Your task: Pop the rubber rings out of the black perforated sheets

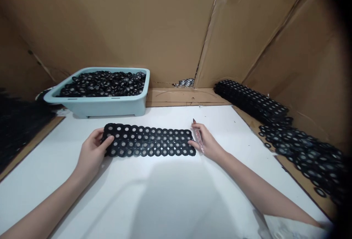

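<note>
A black sheet of joined rings [151, 142], four rows deep, is stretched lengthwise above the white tabletop. My left hand [95, 147] pinches its left end, thumb on top and fingers behind. At the right end, my right hand [203, 141] has its thumb on the sheet's edge. A slim clear tool with red marks and a dark pointed tip [198, 140] is also held in my right hand, lying across the palm side. Light-coloured centres show in most of the rings.
A light blue basin [110, 103] full of loose black rings stands at the back left. Stacked ring sheets [253, 101] and a heap of ring pieces [305, 154] lie along the right side. Cardboard walls [123, 22] enclose the white table [115, 202].
</note>
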The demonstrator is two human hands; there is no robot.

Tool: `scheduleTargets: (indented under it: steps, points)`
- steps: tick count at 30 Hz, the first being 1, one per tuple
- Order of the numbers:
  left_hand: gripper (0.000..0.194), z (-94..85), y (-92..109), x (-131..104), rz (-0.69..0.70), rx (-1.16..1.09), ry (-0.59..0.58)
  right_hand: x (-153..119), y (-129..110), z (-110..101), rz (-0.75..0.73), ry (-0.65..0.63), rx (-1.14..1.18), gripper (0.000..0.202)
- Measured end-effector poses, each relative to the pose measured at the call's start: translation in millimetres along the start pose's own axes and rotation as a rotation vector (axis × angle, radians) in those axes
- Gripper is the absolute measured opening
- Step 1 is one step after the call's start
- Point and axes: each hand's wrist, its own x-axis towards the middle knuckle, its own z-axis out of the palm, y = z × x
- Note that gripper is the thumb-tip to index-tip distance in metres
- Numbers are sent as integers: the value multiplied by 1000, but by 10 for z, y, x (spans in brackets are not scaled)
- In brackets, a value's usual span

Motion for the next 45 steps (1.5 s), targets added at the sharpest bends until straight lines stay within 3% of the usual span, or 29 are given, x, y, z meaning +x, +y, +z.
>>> scheduleTargets:
  steps: [7,18,26,31,37,45]
  points:
    - [26,1,-24,3,7,-152,50,-26,-94,44,19,11,34,27]
    - [26,18,9,-26,36,-180,65,-16,-150,103,66,163,282,26]
    - [23,35,16,-74,39,-144,-4,-7,-108,103,175,283,269,25]
    - [20,56,49,-127,62,-76,-29,-5,-136,85,223,312,256,21]
    - [22,29,22,-83,41,-10,-56,-11,-139,98,179,324,239,19]
    - [23,-8,-155,47,20,343,-222,-23,-123,112,188,278,158,17]
